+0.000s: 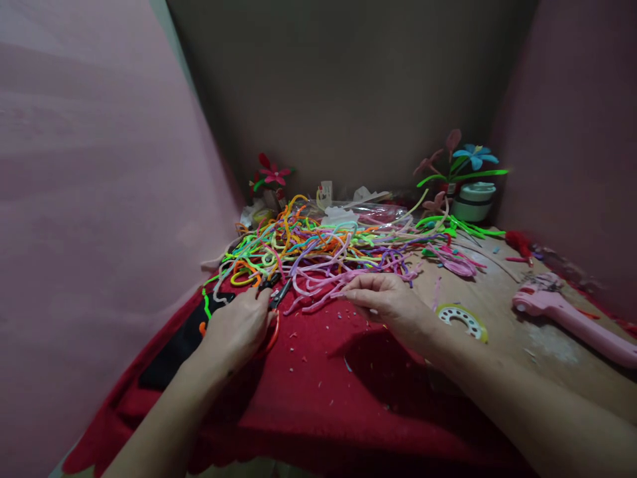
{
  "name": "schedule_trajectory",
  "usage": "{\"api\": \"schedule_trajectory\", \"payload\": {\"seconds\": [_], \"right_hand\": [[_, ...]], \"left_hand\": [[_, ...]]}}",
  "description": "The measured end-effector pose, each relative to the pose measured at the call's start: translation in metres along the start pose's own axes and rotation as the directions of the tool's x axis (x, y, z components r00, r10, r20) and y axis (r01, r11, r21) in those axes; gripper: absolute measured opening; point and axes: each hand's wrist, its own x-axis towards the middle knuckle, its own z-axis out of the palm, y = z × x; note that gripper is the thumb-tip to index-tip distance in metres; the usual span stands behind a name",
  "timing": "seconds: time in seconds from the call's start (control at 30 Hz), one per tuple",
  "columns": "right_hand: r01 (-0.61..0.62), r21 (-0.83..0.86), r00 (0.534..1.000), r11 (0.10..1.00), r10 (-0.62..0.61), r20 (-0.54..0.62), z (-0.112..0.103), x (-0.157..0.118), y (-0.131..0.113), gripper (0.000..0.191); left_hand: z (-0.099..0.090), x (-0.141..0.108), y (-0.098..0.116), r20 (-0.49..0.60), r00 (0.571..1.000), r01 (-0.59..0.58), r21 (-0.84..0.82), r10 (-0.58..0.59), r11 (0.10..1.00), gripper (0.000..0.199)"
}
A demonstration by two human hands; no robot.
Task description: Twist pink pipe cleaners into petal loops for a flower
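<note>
My left hand [241, 325] is closed around the handle of dark-bladed scissors [280, 295], whose blades point up and to the right. An orange-red loop [273, 335] hangs just below that hand. My right hand [383, 299] pinches the end of a pink pipe cleaner [321, 304] at the front edge of the pile. Behind both hands lies a tangled heap of colourful pipe cleaners [308, 249]. Small clippings are scattered over the red cloth [308, 378] between the hands.
A ring-shaped tape roll [462, 322] and a pink tool [572, 312] rest on brown board [502, 318] at the right. Pipe-cleaner flowers [475, 157] and a mint-coloured container [474, 201] stand at the back right. Black material [174, 352] lies at the left; walls rise on both sides.
</note>
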Motion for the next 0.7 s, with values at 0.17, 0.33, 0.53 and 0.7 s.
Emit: {"api": "schedule_trajectory", "payload": {"seconds": [0.17, 0.33, 0.53, 0.7], "right_hand": [[0.081, 0.07, 0.996, 0.994, -0.083, 0.025, 0.001, -0.002, 0.001, 0.017], [0.159, -0.014, 0.987, 0.987, -0.159, 0.0, 0.0, -0.003, 0.003, 0.017], [0.108, -0.187, 0.992, 0.976, -0.118, -0.044, 0.002, -0.002, 0.007, 0.025], [0.062, -0.215, 0.998, 0.975, -0.059, 0.018, -0.001, 0.005, 0.011, 0.03]], "left_hand": [[-0.014, -0.004, 0.052, 0.07, 0.977, -0.034, -0.878, 0.199, 0.478, 0.031], [-0.011, 0.0, 0.09, 0.056, 0.993, 0.055, -0.998, 0.104, 0.009, 0.034], [-0.001, 0.005, 0.089, -0.401, 0.916, -0.354, -0.792, 0.013, 0.498, 0.02], [-0.011, 0.01, 0.075, -0.516, 0.855, -0.43, -0.65, 0.052, 0.626, 0.02]]}}
